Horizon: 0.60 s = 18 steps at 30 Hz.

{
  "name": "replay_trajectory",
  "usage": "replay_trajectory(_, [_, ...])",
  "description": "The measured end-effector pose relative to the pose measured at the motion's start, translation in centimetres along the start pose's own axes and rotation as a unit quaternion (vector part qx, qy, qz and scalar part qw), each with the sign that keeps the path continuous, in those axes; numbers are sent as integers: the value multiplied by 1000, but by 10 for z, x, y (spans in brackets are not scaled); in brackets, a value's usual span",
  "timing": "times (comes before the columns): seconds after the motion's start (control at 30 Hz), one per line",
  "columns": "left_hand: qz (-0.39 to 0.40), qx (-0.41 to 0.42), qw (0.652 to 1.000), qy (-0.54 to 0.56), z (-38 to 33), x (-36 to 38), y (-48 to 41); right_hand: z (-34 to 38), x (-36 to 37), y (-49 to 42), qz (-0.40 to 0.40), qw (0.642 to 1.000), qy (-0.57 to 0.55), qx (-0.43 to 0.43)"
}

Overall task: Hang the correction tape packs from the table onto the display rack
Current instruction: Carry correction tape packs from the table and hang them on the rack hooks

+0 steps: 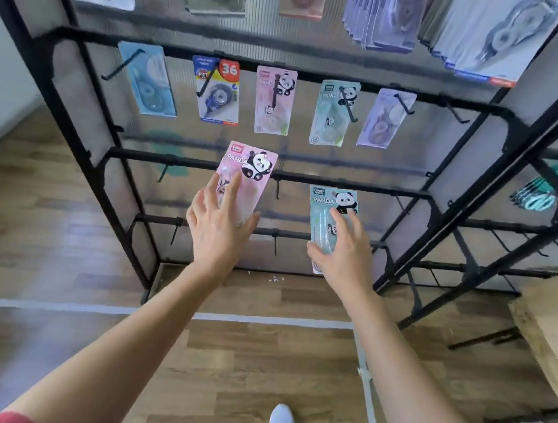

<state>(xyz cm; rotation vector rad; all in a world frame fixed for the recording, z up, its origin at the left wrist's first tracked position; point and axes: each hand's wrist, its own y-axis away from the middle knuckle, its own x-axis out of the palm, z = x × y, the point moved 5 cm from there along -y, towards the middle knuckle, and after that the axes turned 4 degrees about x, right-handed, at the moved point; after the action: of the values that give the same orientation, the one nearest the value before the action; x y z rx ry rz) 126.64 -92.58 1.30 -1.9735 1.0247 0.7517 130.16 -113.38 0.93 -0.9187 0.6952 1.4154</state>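
My left hand point(216, 220) holds a pink panda correction tape pack point(252, 170) upright, its top edge just under the row of hanging packs. My right hand point(344, 252) grips a mint green panda pack point(328, 204), lower and to the right. Both packs are raised in front of the black display rack point(319, 77). On the rail above hang a matching pink panda pack point(273, 102) and a matching green panda pack point(332, 113), each on its own hook.
The same rail also carries a light blue pack point(150, 80), a blue "36" pack point(217, 93) and a lilac pack point(382, 120). Bare hooks stick out of the lower rails point(278, 190). A second rack stands at the right, beside a cardboard box point(554, 330). Wooden floor below.
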Motion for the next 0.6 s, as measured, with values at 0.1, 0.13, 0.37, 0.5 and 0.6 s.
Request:
replay_trajectory(0.1, [-16, -3, 1000, 1, -25, 13, -19, -12, -10, -31, 3, 1000, -6, -26])
replay_trajectory(0.13, [-22, -4, 1000, 1, -32, 16, -26, -15, -12, -41, 6, 999, -7, -34])
replay_trajectory(0.37, [-55, -25, 998, -10, -54, 33, -68, -33, -16, -84, 29, 996, -10, -80])
replay_trajectory(0.5, [-75, -37, 996, -5, -56, 41, -76, -35, -12, -98, 47, 994, -14, -94])
replay_trajectory(0.6, [-88, -52, 995, 7, -53, 47, -77, -34, -8, -105, 57, 994, -6, -93])
